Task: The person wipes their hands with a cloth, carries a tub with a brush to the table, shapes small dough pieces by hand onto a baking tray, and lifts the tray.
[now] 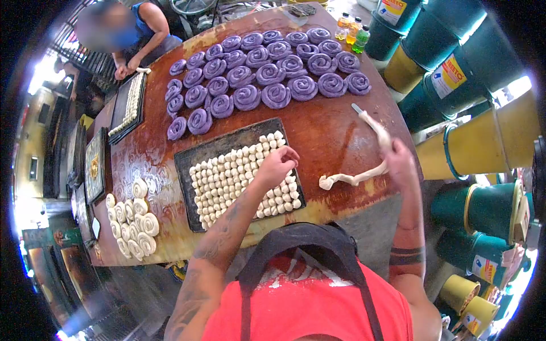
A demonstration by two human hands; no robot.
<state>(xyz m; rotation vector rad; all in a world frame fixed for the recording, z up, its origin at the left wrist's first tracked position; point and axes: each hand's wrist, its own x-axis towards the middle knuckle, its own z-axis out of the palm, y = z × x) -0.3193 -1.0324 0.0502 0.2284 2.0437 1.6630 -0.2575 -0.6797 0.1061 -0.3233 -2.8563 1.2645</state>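
Fingers of your right hand [401, 163] wrap dough rope [359, 177], bent on table [335, 136], right side. Your left hand [276, 164] curls over dough balls [227, 182] in black tray [227, 142]; can't tell if it grips one. Purple swirls [247, 98] lie beyond, pale swirls [135, 232] left.

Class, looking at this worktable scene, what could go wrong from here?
The left hand is right at the dough balls on the tray and might squash some. The dough strip in the right hand lies near the table's edge and could slip off. The bottles near that edge might topple if bumped.
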